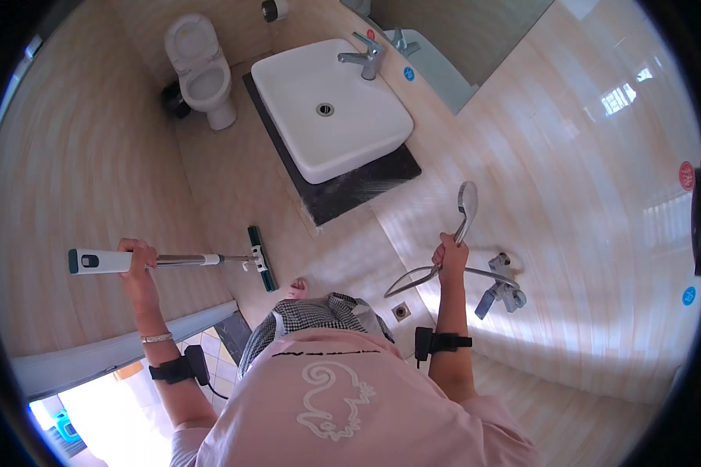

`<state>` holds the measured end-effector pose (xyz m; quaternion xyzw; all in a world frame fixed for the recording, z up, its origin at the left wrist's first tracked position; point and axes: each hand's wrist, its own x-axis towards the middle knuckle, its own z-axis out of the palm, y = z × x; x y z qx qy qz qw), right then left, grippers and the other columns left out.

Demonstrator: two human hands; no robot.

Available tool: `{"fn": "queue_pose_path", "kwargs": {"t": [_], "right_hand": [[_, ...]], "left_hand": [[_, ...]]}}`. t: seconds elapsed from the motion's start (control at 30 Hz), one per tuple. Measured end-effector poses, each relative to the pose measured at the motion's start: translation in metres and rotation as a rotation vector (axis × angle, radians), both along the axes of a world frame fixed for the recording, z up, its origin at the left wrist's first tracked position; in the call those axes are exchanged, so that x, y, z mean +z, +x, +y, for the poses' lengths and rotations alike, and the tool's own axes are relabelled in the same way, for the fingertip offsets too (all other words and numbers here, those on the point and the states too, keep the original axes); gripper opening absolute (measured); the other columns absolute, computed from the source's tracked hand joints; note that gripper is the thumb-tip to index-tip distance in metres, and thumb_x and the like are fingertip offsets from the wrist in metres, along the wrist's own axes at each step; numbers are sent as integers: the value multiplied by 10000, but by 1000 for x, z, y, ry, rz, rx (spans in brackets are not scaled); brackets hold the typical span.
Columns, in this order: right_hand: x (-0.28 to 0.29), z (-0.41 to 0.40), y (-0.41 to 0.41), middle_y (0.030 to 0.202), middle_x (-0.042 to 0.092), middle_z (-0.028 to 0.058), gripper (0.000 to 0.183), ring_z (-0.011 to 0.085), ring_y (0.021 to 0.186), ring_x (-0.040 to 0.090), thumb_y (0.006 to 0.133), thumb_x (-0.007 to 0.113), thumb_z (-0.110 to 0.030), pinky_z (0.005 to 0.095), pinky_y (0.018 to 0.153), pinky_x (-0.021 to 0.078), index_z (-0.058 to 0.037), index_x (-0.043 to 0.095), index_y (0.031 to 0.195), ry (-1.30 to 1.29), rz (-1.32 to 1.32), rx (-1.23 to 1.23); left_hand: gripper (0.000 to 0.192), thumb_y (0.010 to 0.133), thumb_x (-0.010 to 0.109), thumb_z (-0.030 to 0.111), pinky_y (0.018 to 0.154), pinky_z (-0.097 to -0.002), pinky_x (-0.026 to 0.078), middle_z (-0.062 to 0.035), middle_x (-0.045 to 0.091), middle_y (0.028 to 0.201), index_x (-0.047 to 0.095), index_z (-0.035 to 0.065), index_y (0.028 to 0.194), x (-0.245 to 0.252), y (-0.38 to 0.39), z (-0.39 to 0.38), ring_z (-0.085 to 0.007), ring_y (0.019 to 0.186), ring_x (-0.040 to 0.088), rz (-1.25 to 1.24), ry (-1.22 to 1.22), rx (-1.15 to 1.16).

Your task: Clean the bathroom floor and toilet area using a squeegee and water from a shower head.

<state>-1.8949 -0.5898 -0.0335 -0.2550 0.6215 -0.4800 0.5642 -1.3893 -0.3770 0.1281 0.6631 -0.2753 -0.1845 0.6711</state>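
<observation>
My left hand (136,257) is closed around the pole of a mop (181,260), just below its white grip end. The mop's dark green head (261,259) rests on the tiled floor to the left of my foot. In my right hand (451,253) is the handle of a chrome handheld shower head (468,198), which points upward in the view. Its metal hose (409,285) loops below the hand and runs to a wall-mounted shower mixer tap (502,286). No water is seen coming out of the shower head.
A white square basin (339,140) with a chrome faucet (365,56) sits on a dark stone counter (362,192) ahead. Beyond it on the left stands a toilet (204,76) with its lid up. A floor drain (401,312) lies near the right wall. A doorway opens behind on the left.
</observation>
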Motion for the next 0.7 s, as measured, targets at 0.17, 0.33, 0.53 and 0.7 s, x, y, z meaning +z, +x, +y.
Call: {"fn": "queue_pose_path", "kwargs": {"t": [0.17, 0.33, 0.53, 0.7], "right_hand": [[13, -10, 9, 483, 374, -7, 244, 98, 351, 347, 815, 632, -108, 256, 335, 272, -90, 426, 686, -99, 79, -138], [24, -10, 14, 486, 366, -16, 248, 83, 353, 331, 826, 620, -96, 249, 341, 268, -92, 414, 688, -166, 29, -206], [13, 22, 32, 498, 358, -24, 235, 74, 373, 332, 847, 606, -85, 245, 352, 264, -108, 406, 726, -110, 93, -28], [12, 50, 68, 490, 401, -12, 220, 73, 377, 382, 850, 609, -77, 237, 352, 295, -76, 442, 706, -61, 63, 77]], "left_hand": [[131, 867, 523, 59, 588, -262, 351, -8, 402, 636, 420, 73, 787, -1, 5, -7, -97, 578, 371, -15, 20, -24], [145, 864, 528, 64, 583, -247, 332, -4, 403, 636, 418, 73, 770, 3, 1, -9, -93, 590, 382, -14, 58, -31], [140, 866, 528, 56, 566, -242, 322, -5, 405, 643, 423, 74, 774, 3, 1, -8, -91, 596, 386, -6, 71, -14], [146, 869, 524, 50, 562, -248, 327, -5, 408, 634, 419, 75, 770, 0, 6, -4, -93, 594, 392, -13, 61, -12]]}}
